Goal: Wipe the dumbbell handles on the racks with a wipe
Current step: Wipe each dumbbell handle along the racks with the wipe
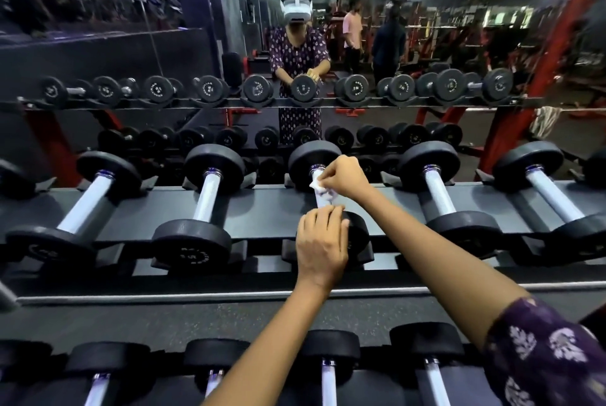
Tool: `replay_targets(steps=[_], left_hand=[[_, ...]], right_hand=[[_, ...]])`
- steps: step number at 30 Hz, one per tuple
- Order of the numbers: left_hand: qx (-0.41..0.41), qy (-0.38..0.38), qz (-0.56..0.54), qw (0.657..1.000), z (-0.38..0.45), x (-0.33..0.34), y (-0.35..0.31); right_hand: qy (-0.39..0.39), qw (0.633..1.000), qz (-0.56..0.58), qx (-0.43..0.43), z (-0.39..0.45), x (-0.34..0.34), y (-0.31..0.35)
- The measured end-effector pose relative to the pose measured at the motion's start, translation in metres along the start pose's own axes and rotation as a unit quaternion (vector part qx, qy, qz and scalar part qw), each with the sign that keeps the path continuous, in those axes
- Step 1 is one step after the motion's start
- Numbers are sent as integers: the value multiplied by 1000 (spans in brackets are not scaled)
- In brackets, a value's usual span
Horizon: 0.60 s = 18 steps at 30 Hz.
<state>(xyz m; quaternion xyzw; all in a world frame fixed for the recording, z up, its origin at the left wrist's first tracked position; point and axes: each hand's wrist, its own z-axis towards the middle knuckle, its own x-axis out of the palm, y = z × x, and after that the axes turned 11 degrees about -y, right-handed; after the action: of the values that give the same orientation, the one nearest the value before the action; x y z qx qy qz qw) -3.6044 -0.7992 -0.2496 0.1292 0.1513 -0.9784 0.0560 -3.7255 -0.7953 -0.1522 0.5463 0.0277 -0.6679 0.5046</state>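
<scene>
A row of black dumbbells with silver handles lies across the upper rack (262,208). On the middle dumbbell (313,159), my right hand (344,176) pinches a white wipe (319,187) against the far part of the silver handle. My left hand (323,241) rests over the near black head of the same dumbbell, fingers curled onto its top by the handle's near end. The handle is mostly hidden by the wipe and both hands.
Neighbouring dumbbells lie left (206,189) and right (439,189) on the same rack. A lower rack of dumbbells (328,373) runs along the bottom edge. A mirror behind shows a further rack (255,100), people and red gym machines.
</scene>
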Motion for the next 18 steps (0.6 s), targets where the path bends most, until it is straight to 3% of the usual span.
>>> replay_targets(steps=[5, 13, 18], left_hand=[[-22, 25, 50, 998, -16, 1, -5], [40, -63, 67, 995, -19, 12, 5], [59, -91, 61, 992, -22, 18, 10]], right_hand=[[49, 997, -42, -48, -12, 4, 0], [9, 999, 16, -49, 3, 12, -12], [60, 994, 13, -94, -17, 2, -29]])
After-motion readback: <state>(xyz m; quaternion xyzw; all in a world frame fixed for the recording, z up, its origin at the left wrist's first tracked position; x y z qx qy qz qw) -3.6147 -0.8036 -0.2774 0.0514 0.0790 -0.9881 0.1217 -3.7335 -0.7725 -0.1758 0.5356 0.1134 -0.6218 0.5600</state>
